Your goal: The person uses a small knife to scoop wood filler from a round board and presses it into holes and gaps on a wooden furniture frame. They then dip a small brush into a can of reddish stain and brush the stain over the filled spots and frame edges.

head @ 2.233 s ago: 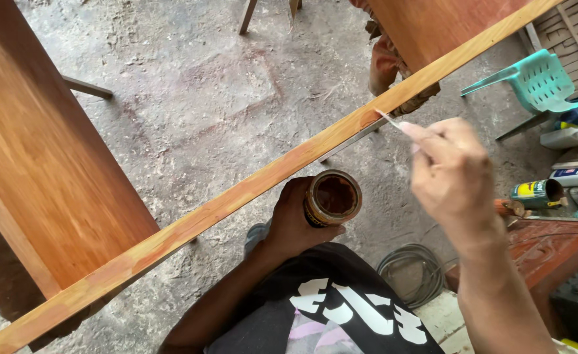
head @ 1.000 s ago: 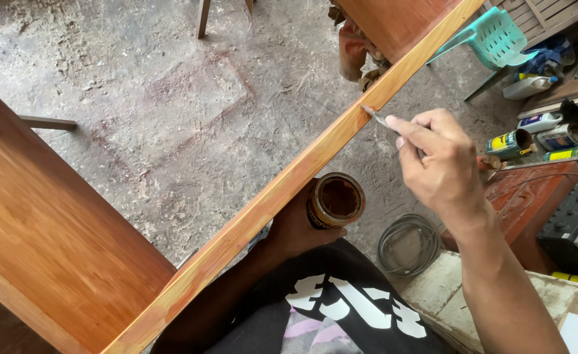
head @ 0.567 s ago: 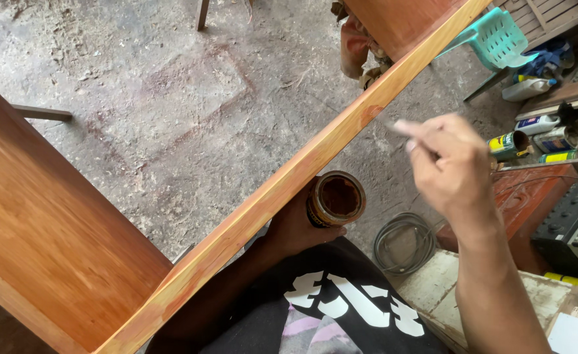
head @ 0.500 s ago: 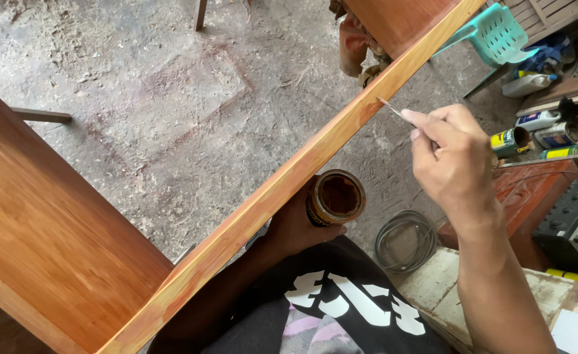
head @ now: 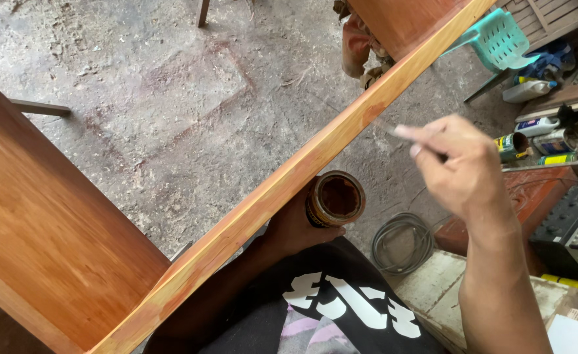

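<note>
A long orange-brown wooden strip (head: 289, 177) runs diagonally from lower left to upper right. Below it, my left hand (head: 295, 226) grips a small round can of dark brown stain (head: 335, 198), held upright. My right hand (head: 459, 167) hovers just right of the strip, pinching a thin brush (head: 400, 131) whose tip is blurred and close to the strip's edge.
A broad stained wooden panel (head: 53, 223) fills the left side. Rough concrete floor (head: 191, 98) lies beneath. A teal plastic chair (head: 499, 39), bottles and cans (head: 531, 141) sit at the right. A coiled grey hose (head: 404, 242) lies by a red wooden piece (head: 531, 196).
My right hand has kept shifting the brush back and forth beside the strip; it now sits slightly off the edge. The can in my left hand has stayed put.
</note>
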A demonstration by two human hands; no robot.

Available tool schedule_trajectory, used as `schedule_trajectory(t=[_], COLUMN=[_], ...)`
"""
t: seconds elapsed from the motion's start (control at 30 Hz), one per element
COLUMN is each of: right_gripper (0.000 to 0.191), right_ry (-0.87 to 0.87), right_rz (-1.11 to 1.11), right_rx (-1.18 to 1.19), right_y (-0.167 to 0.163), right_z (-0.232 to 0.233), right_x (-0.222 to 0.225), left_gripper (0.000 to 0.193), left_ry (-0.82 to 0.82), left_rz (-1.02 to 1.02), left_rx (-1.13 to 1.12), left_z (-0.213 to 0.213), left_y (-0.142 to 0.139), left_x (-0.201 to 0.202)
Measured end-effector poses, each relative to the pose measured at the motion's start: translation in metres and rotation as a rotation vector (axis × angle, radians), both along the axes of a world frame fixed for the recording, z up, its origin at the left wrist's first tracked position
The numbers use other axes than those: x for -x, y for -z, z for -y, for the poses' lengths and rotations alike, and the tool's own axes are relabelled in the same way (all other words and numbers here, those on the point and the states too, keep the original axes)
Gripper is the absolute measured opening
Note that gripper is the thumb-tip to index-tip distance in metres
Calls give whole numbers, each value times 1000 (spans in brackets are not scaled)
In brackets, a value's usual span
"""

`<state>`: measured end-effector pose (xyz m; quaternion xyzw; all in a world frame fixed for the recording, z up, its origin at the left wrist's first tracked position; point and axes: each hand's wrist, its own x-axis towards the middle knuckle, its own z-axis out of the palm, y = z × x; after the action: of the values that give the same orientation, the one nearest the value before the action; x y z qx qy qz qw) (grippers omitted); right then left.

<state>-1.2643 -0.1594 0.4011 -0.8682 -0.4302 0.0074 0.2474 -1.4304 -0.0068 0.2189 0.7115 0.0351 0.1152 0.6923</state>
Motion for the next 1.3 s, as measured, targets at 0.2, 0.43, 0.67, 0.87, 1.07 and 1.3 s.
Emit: schedule_trajectory(t=[0.2,0.43,0.67,0.87,1.07,1.3], right_gripper=[29,28,28,25,26,36], right_ry=[-158,-209,-199,3,312,157], right_rz=[125,176,101,7,75,364], right_rx=[-43,4,-123,-218,-365,-419], right_y=[-3,-14,3,14,56,81], right_z=[-3,-21,-16,30,73,66], right_x=[1,29,44,38,-59,-211], left_gripper=[86,96,83,78,84,86], left_ry=[9,6,-33,-71,-134,-247], left_rz=[11,46,-30,-39,-27,-27], left_rx=[6,72,-25,-101,-264,-350], left_z=[0,2,0,6,15,53], left_y=[5,6,-2,-9,-14,-12], left_x=[-1,-2,-2,-11,-47,-135])
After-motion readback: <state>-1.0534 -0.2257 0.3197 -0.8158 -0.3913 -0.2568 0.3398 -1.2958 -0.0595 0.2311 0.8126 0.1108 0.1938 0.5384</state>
